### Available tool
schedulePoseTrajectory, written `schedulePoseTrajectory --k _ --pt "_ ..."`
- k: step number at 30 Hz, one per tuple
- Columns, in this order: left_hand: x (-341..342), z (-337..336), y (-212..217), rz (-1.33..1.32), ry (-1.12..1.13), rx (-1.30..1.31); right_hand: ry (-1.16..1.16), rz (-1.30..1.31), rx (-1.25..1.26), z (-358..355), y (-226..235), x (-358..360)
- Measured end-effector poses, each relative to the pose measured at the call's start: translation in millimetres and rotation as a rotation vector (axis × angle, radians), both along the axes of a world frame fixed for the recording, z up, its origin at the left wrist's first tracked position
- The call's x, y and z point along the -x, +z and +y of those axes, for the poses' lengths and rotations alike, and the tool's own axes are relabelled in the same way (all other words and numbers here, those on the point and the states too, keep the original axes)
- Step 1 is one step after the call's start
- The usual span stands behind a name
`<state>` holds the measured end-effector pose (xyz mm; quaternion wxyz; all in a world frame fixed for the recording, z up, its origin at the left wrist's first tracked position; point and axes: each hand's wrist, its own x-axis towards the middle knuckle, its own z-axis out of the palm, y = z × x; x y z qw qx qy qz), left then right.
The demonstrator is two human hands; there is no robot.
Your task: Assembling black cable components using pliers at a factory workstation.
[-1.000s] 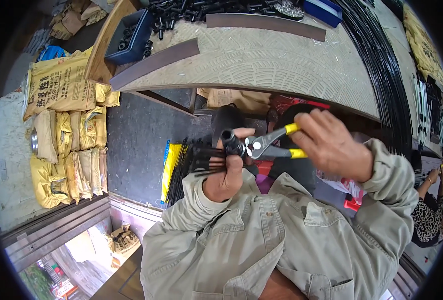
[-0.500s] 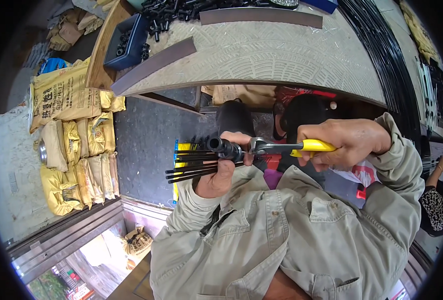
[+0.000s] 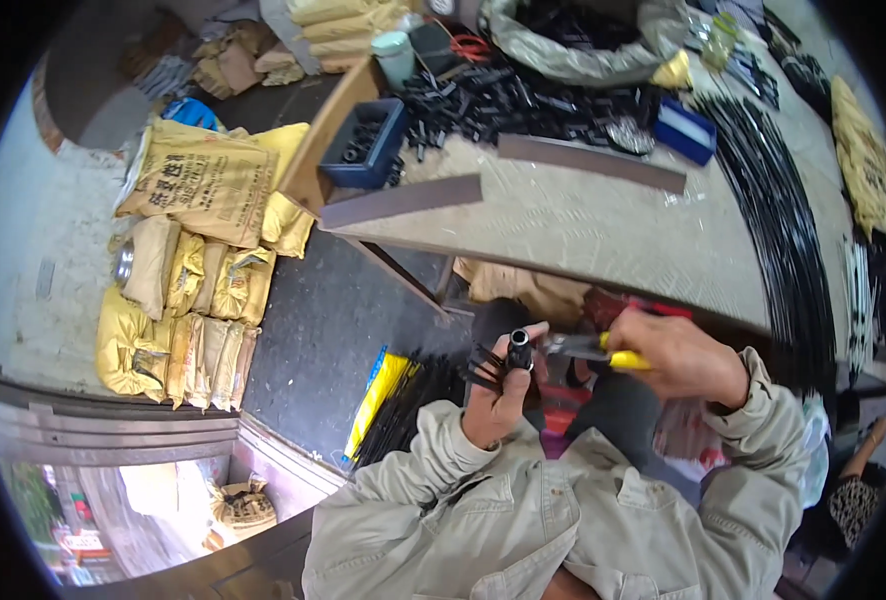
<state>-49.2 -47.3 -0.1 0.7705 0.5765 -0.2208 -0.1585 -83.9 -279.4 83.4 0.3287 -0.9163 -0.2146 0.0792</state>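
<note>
My left hand (image 3: 498, 405) is closed around a black tubular fitting (image 3: 520, 350), its round open end facing up. Several thin black rods (image 3: 483, 368) stick out leftward from the same grip. Yellow-handled pliers (image 3: 623, 358) are in my closed right hand (image 3: 678, 352). Their metal jaws point left, close to the fitting and the fingers of my left hand; motion blur hides whether they touch it. Both hands are in front of my body, below the near edge of the worktable (image 3: 603, 235).
Heaped black fittings (image 3: 483, 105) lie along the table's back, near a blue bin (image 3: 366, 145) and a blue box (image 3: 685, 132). Long black rods (image 3: 773, 220) cover its right side. Yellow sacks (image 3: 203, 185) stand left; more rods (image 3: 408, 400) lie below. A person's arm (image 3: 868, 445) shows far right.
The view has shifted, bringing more of the table's back into sight. The fitting is now turned with its open end up, and the pliers' jaws have moved off slightly to the right.
</note>
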Motion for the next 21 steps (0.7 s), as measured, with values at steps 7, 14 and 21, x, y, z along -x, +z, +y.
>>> schedulePoseTrajectory --k 7,14,21 --pt "11.8 -17.1 -12.2 -0.241 0.143 0.109 -0.5 -0.483 0.581 -75.7 -54.9 -38.4" --pt "-40.3 15.6 62.7 -0.032 0.486 0.583 0.346 -0.376 -0.159 55.6 -80.8 32.0" --pt "-74.7 27.4 24.9 0.57 0.429 0.999 -0.37 -0.269 -1.454 61.1 -50.4 49.6"
